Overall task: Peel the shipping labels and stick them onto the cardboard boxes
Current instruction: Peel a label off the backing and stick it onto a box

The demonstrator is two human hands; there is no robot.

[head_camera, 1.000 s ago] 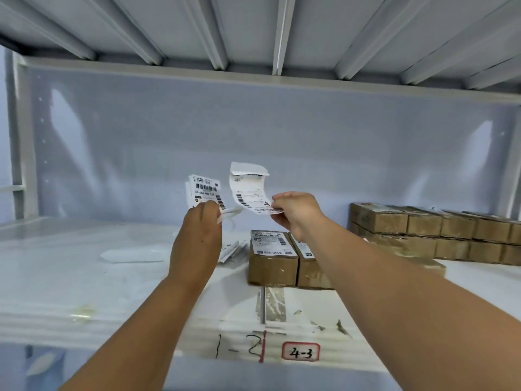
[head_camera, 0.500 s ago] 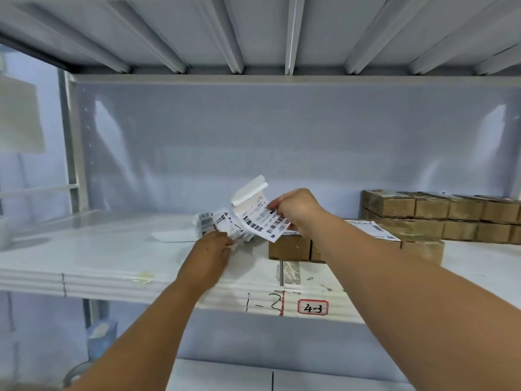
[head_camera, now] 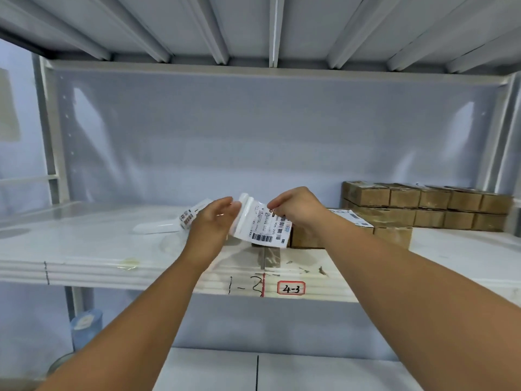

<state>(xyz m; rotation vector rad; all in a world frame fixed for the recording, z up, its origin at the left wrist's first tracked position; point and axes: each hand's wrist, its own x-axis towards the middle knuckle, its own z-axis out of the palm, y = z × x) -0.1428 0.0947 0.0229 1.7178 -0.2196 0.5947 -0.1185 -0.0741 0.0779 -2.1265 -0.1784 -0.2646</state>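
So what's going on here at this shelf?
A person is working at a shelf. The right hand pinches the top edge of a shipping label, held up in front of a cardboard box. The left hand is at the label's curled left edge; whether it grips is unclear. The label isn't on any box yet. More labels show beyond the left hand, and a stack of boxes sits at the back right.

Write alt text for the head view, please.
The right hand pinches a shipping label by its top while the left hand meets its curled edge, above a white shelf. Stacked cardboard boxes sit at right.
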